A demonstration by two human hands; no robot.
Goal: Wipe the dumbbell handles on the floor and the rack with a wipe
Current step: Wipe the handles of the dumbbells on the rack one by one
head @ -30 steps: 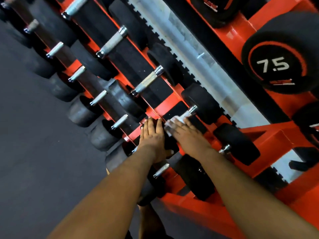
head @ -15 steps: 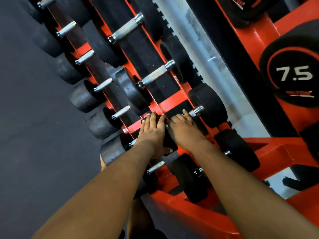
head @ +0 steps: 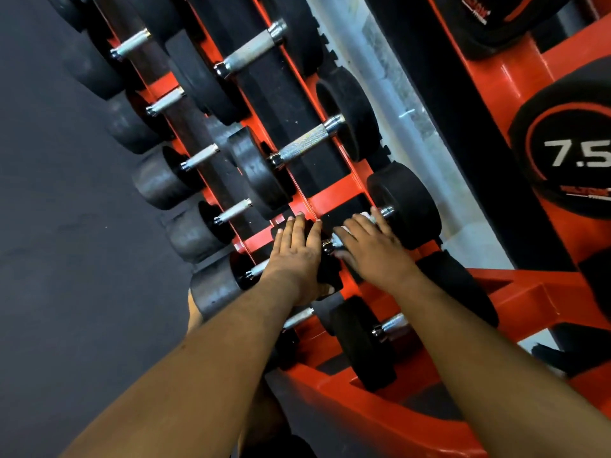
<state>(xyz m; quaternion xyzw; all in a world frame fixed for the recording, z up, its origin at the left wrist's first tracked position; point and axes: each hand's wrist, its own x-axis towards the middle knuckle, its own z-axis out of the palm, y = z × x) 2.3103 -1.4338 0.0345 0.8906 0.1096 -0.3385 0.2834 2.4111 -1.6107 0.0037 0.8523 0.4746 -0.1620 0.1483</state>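
My right hand (head: 372,251) is wrapped over a dumbbell handle on the orange rack (head: 334,193), with a white wipe (head: 340,238) bunched under its fingers. Only the handle's chrome ends show beside the hand, next to the black dumbbell head (head: 406,203). My left hand (head: 296,256) lies flat with straight fingers on the near black head (head: 327,276) of that same dumbbell. More knurled handles (head: 304,143) sit further up the rack.
Two rows of black dumbbells run along the rack, the outer heads (head: 165,178) overhanging the dark grey floor (head: 66,259) at left. A 7.5 weight (head: 575,153) sits on a second orange stand at right. A pale wall strip (head: 410,114) runs behind.
My right hand has slid along the handle toward the far head, and the wipe shows again under the fingers. My left hand stays on the near head. The view has shifted closer.
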